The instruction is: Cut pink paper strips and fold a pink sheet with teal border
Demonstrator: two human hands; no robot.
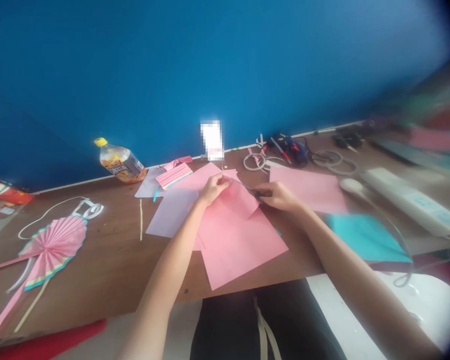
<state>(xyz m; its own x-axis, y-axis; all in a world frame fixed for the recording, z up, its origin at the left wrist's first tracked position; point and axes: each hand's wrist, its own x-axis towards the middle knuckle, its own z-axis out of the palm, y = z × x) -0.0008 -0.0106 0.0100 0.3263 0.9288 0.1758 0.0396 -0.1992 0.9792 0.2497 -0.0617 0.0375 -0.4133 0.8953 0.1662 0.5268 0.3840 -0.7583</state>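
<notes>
Left hand (214, 189) closed in a pinch on the raised edge of a pink paper sheet (240, 245). Right hand (279, 196) closed around dark scissors (254, 191), blades at that edge. Sheet lies partly over lavender paper (170, 214) on the wooden surface (108, 270). Pleated pink paper fan (52, 245) lies well left; teal paper (367, 237) lies right.

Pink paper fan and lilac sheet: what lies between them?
Head view: a thin yellow paper strip lies on the wooden table between the pink paper fan and the lilac sheet.
</notes>
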